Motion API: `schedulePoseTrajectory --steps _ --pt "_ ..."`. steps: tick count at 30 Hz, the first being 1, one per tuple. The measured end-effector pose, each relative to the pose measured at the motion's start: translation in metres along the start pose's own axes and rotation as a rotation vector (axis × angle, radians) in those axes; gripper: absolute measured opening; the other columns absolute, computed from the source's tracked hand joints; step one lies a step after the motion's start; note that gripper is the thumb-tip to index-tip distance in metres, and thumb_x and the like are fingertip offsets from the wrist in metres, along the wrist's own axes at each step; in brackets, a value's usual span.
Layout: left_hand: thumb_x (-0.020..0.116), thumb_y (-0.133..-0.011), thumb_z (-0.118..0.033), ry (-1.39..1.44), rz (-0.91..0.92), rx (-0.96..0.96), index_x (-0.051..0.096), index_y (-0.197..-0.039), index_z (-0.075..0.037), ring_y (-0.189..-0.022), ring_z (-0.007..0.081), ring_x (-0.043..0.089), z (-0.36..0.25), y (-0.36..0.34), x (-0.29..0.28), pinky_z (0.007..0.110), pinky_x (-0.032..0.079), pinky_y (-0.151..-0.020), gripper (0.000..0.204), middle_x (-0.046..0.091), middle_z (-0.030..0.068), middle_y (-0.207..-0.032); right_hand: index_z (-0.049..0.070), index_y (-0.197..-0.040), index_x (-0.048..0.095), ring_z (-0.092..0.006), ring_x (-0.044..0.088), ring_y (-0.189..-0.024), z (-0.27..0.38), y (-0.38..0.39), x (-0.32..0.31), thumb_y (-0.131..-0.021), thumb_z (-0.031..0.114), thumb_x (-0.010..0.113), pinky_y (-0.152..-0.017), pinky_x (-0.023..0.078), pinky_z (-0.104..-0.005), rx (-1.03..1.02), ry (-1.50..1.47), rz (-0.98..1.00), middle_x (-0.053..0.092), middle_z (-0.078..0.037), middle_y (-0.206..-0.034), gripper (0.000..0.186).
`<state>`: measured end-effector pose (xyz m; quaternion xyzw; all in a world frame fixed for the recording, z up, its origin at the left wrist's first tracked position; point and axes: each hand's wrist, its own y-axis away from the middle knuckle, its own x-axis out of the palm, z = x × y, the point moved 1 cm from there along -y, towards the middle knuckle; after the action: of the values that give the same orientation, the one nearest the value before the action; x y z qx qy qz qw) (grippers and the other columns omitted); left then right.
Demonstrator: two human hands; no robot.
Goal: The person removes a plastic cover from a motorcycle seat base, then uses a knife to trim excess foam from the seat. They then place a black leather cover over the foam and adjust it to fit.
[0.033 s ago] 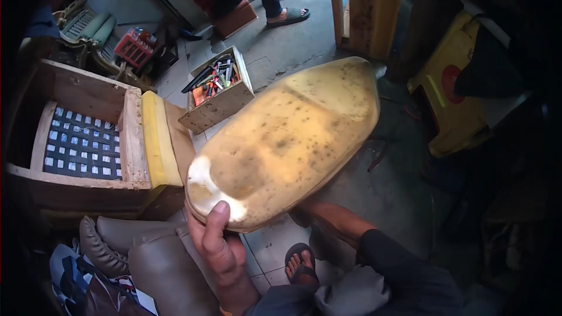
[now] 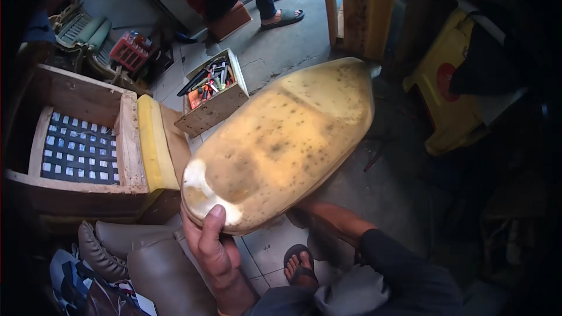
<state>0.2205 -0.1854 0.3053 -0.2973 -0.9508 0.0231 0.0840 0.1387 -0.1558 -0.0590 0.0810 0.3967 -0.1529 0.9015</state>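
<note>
A long yellowish foam pad (image 2: 287, 134), shaped like a motorcycle seat, fills the middle of the view, tilted from lower left to upper right. Dark specks dot its top, and a white patch (image 2: 202, 190) marks the near left end. Its surface has a sheen like clear film, drawn to a tip at the far right end. My left hand (image 2: 213, 243) is closed on the near left end, thumb on top and fingers underneath, mostly hidden. My right hand does not show; whether the pad covers it I cannot tell.
Wooden frame with woven black straps (image 2: 82, 146) stands at left, beside yellow foam (image 2: 158, 140). An open box of tools (image 2: 213, 105) lies beyond the pad. Grey-brown cushions (image 2: 158, 263) lie lower left; a yellow plastic stool (image 2: 442, 88) is at right. A seated person's sandalled feet (image 2: 284, 17) show far off.
The pad and my left hand sit slightly farther left in the picture, as do the surroundings. The hold on the pad looks the same.
</note>
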Motion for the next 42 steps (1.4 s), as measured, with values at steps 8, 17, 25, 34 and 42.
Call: schedulePoseTrajectory --steps 8,17,25,34,42 --pt "0.059 -0.080 -0.015 -0.013 -0.027 0.140 0.043 -0.144 0.006 -0.128 0.0300 0.053 0.007 0.004 -0.002 0.040 0.038 -0.113 0.070 0.055 0.0200 -0.136 0.002 -0.113 0.066 -0.0410 0.064 -0.099 -0.086 0.162 -0.076 -0.087 0.012 0.066 -0.089 0.053 -0.0475 0.413 -0.184 -0.679 0.065 -0.020 -0.104 0.027" --pt "0.063 -0.083 -0.016 -0.070 0.052 0.314 0.051 -0.136 0.008 -0.115 0.0284 0.061 -0.052 -0.007 0.013 0.039 0.046 -0.105 0.059 0.061 0.0186 -0.125 0.009 -0.134 0.058 -0.0432 0.058 -0.118 -0.048 0.150 -0.071 -0.090 0.021 0.066 -0.101 0.050 -0.0504 0.226 -0.144 -0.305 0.057 -0.021 -0.128 0.047" --pt "0.054 -0.103 -0.029 -0.160 0.034 0.326 0.057 -0.135 0.003 -0.118 0.0230 0.062 -0.175 -0.026 0.040 0.036 0.051 -0.102 0.045 0.063 0.0151 -0.129 0.013 -0.123 0.069 -0.0328 0.060 -0.121 -0.046 0.003 0.031 -0.086 0.025 0.064 -0.102 0.049 -0.0440 -0.144 -0.081 -0.641 0.064 -0.016 -0.129 0.039" --pt "0.048 -0.107 -0.035 -0.235 0.029 0.367 0.055 -0.139 0.001 -0.119 0.0216 0.064 -0.185 -0.078 0.057 0.036 0.052 -0.103 0.049 0.062 0.0154 -0.132 0.002 -0.106 0.071 -0.0310 0.061 -0.112 -0.076 0.078 0.010 -0.085 0.013 0.060 -0.099 0.051 -0.0386 -0.212 0.097 -0.294 0.067 -0.013 -0.116 0.027" --pt "0.048 -0.107 -0.033 -0.233 -0.011 0.395 0.054 -0.141 0.001 -0.123 0.0222 0.061 -0.180 -0.107 0.029 0.037 0.050 -0.105 0.048 0.060 0.0151 -0.136 0.009 -0.125 0.067 -0.0398 0.060 -0.108 -0.072 0.168 -0.047 -0.084 0.013 0.067 -0.094 0.051 -0.0461 0.219 -0.120 -0.534 0.062 -0.018 -0.118 0.041"
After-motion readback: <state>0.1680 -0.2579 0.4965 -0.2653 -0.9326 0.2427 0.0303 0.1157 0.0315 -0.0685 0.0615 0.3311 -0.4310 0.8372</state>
